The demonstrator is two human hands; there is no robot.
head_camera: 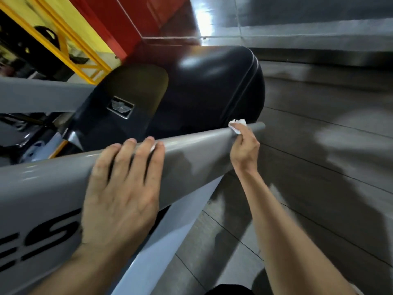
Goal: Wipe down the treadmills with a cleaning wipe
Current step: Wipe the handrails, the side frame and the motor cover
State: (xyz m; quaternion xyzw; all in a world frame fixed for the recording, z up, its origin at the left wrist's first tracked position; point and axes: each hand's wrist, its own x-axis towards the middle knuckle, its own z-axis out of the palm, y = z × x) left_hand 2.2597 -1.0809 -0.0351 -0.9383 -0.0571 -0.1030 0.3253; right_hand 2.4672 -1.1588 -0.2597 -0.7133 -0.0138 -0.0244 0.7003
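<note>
A grey treadmill side rail (191, 143) runs across the view from lower left to its far end at the right. My left hand (121, 188) rests flat on it, fingers straight and hooked slightly over its top edge. My right hand (244, 152) grips a crumpled white cleaning wipe (237, 125) and presses it against the rail near its far end. Behind the rail sits the treadmill's black motor cover (212, 86) with a small badge on it.
A second grey rail (42, 94) crosses at the left. Yellow metal framing (70, 50) and a red wall panel (136, 24) stand behind. Grey wood-look floor (319, 167) spreads to the right and below.
</note>
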